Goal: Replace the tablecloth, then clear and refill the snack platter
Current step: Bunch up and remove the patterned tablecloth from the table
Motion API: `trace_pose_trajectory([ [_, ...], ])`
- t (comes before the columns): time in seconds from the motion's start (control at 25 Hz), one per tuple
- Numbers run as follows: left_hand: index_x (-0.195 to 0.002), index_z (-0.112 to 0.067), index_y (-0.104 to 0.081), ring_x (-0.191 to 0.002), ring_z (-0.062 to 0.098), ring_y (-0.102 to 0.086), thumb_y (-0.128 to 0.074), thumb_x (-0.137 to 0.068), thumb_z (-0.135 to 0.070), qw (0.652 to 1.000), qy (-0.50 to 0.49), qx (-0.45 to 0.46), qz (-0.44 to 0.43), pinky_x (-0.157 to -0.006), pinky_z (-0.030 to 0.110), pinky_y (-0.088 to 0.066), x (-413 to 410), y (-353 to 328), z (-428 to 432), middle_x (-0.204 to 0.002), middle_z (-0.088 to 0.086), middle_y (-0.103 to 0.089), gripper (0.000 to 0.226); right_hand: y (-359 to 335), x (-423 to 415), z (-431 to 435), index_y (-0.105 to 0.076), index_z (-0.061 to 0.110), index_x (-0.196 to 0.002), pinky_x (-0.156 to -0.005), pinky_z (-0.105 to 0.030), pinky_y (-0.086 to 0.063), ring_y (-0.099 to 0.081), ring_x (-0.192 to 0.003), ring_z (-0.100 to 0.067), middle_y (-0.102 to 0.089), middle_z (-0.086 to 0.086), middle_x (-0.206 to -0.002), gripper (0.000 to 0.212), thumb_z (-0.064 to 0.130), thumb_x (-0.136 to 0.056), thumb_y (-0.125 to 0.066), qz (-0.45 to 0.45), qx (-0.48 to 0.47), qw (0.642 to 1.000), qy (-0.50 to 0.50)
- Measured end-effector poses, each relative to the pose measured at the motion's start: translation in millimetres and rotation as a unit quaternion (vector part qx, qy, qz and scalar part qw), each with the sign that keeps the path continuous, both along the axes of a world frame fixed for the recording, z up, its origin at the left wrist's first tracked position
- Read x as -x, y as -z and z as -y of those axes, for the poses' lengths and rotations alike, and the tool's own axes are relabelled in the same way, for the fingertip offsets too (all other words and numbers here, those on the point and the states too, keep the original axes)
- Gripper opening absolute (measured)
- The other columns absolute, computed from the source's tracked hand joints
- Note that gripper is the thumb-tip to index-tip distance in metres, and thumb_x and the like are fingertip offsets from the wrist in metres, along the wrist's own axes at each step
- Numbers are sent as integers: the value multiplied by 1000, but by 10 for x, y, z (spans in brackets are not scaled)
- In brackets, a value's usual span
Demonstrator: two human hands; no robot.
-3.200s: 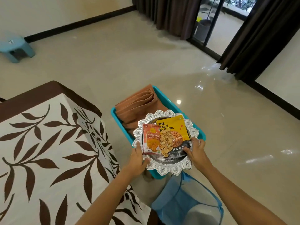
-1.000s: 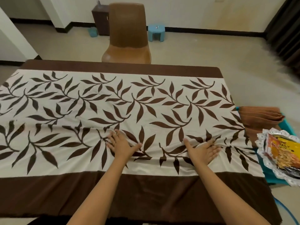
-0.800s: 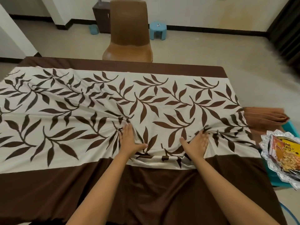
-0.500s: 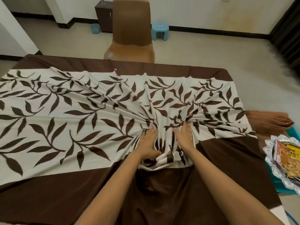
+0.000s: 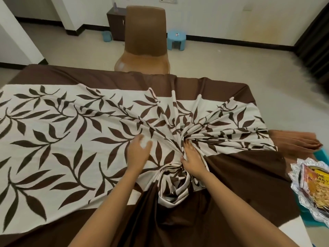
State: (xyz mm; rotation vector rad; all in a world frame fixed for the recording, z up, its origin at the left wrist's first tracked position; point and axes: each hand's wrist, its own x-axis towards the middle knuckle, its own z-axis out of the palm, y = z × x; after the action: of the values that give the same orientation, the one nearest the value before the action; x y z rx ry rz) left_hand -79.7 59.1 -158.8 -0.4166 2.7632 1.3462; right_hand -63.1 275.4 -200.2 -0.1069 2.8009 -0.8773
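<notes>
Where the leaf-print tablecloth [image 5: 67, 139] is bunched into a twisted wad near my side of the table, my right hand [image 5: 193, 160] presses on the gathered folds, fingers curled into the cloth and gripping it. My left hand [image 5: 138, 153] lies flat and spread on the smoother cream stretch just beside it, holding nothing. Creases fan out from the wad toward the far edge and the right. At the right edge I see the silver snack platter [image 5: 295, 177] with a yellow packet [image 5: 318, 189] on it, resting on a teal tub [image 5: 320, 153] beside folded brown cloth [image 5: 293, 139]. A brown chair [image 5: 145, 41] stands beyond the table.
</notes>
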Motion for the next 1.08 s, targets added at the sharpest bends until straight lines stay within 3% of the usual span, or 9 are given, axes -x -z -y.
trace_pose_trajectory([
  [0.12, -151, -8, -6, -143, 44, 1, -54, -75, -74, 964, -159, 102, 188, -113, 58, -1, 92, 120, 176, -156, 27, -2, 112, 8, -89, -25, -16, 11, -150, -112, -16, -1, -10, -147, -18, -14, -7, -158, 64, 10, -95, -48, 0, 11, 997, -76],
  [0.28, -151, -4, 5, -145, 34, 12, -49, -56, -89, 985, -71, 70, 142, -114, 51, 10, 130, 250, -22, -159, 18, 7, 138, 42, -213, -49, -23, 12, -149, -108, -8, 4, -9, -146, -14, -19, -4, -157, 63, 1, -91, -47, 15, 15, 985, -174],
  [0.48, -151, -5, -5, -147, 29, -1, -69, -61, -74, 993, 82, 15, 80, -118, 46, 3, 301, 247, -513, -159, 14, -8, 131, -104, -300, 14, -41, 5, -141, -114, -12, -10, -21, -136, -3, -38, -8, -148, 69, -14, -75, -45, 37, 80, 961, -263],
  [0.64, -137, -10, -38, -130, 30, -38, -79, -57, -53, 952, 303, 43, 27, -108, 45, -31, 292, 325, -807, -136, 9, -44, 100, -112, -286, -43, -54, 2, -127, -108, -29, -35, -44, -126, -22, -54, -15, -132, 60, -9, -69, -48, 33, 60, 940, -333],
  [0.72, -130, -13, -48, -122, 28, -47, -73, -63, -43, 942, 335, 21, -5, -103, 45, -36, 305, 381, -833, -128, 7, -53, 78, -128, -289, -59, -57, 3, -121, -99, -36, -42, -49, -116, -24, -59, -15, -122, 54, -5, -68, -53, -19, 21, 940, -340],
  [0.8, -133, -11, -49, -124, 27, -47, -73, -72, -29, 941, 339, 13, -11, -106, 45, -35, 329, 370, -836, -132, 8, -54, 68, -121, -392, -27, -61, 6, -114, -88, -37, -46, -52, -105, -25, -62, -14, -111, 41, 1, -74, -56, -156, -12, 942, -297],
  [0.92, -134, -10, -51, -125, 28, -47, -69, -77, -17, 937, 350, 16, -15, -107, 45, -35, 367, 390, -807, -133, 9, -54, 60, -136, -842, 245, -54, 20, -125, -95, -40, -43, -50, -114, -27, -51, -9, -125, 42, 17, -83, -58, -261, -32, 945, -196],
  [1.0, -134, -10, -51, -125, 27, -47, -68, -78, -13, 935, 353, 7, -15, -107, 41, -36, 359, 370, -807, -132, 8, -55, 58, -69, -1215, 486, -43, 33, -137, -111, -45, -27, -33, -135, -25, -36, -3, -143, 53, 28, -85, -56, -228, -29, 921, -314],
  [1.08, -134, -13, -51, -125, 26, -47, -66, -80, -10, 940, 342, -5, -12, -106, 37, -36, 334, 336, -813, -132, 7, -55, 56, 60, -1497, 614, -35, 39, -144, -118, -51, -7, -8, -147, -21, -22, 4, -155, 53, 39, -93, -51, -183, -73, 858, -475],
])
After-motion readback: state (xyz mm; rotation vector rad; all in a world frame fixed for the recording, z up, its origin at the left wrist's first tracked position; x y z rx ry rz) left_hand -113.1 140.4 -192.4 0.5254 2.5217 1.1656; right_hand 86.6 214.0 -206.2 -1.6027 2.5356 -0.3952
